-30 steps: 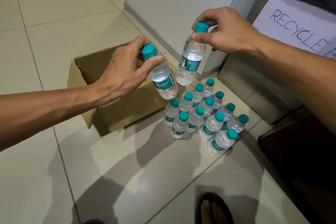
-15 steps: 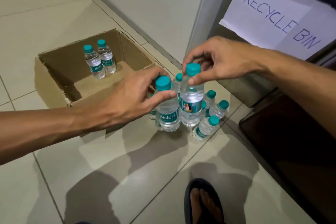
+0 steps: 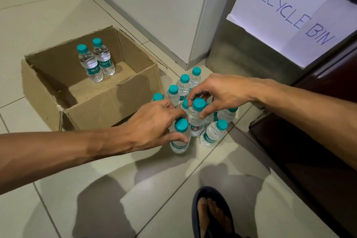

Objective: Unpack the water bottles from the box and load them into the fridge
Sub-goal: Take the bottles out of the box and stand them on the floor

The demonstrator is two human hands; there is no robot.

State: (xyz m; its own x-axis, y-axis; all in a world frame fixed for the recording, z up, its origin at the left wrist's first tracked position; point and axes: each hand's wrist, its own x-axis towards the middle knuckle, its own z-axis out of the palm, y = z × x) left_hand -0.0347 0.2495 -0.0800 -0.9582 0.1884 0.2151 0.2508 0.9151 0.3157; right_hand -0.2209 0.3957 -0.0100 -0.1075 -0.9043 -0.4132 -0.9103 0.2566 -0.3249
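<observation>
1. The left hand (image 3: 154,124) curls around the near bottle (image 3: 180,135), thumb and fingers on its shoulder just under the teal cap
2. The right hand (image 3: 216,92) pinches the neck of the bottle behind it (image 3: 196,118), seemingly set on the floor
3. Both stand at the near edge of the bottle cluster (image 3: 183,88), right of the cardboard box (image 3: 108,102)
4. Two bottles in the box (image 3: 95,60) stand at its far left

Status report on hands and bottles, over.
Left hand grips a floor bottle; right hand pinches another. Two bottles remain in box. Nothing blocking.
</observation>
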